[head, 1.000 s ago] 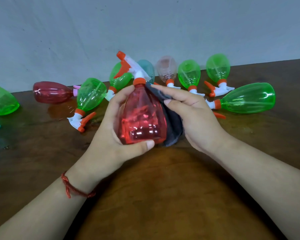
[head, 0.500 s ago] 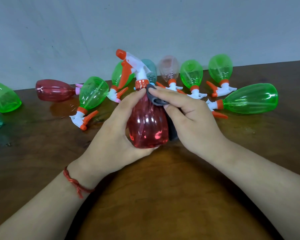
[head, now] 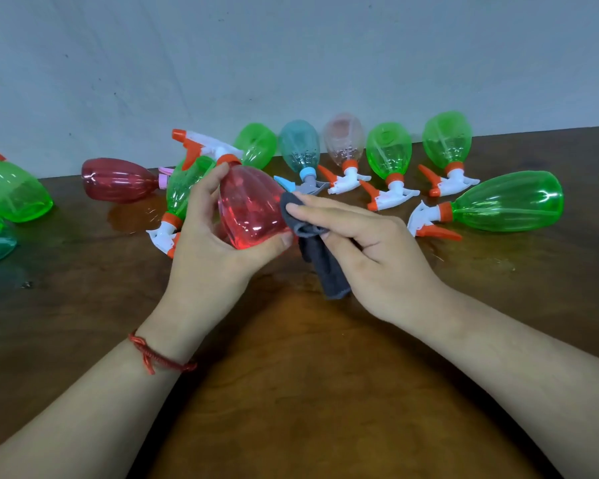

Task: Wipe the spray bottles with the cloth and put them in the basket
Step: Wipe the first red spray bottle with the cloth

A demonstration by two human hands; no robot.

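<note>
above mid surface [head: 308, 392], tilts the red spray bottle [head: 253, 209] far-left, left hand [head: 208, 257] fingers [head: 204, 188] clamped round it; drags the cloth [head: 320, 261], pinched in right hand [head: 370, 250], from neck to side. still wiping, basket unseen.

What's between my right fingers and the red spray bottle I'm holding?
The dark grey cloth; the right hand presses it against the red spray bottle, gripped by the left hand. The head view shows this.
</note>
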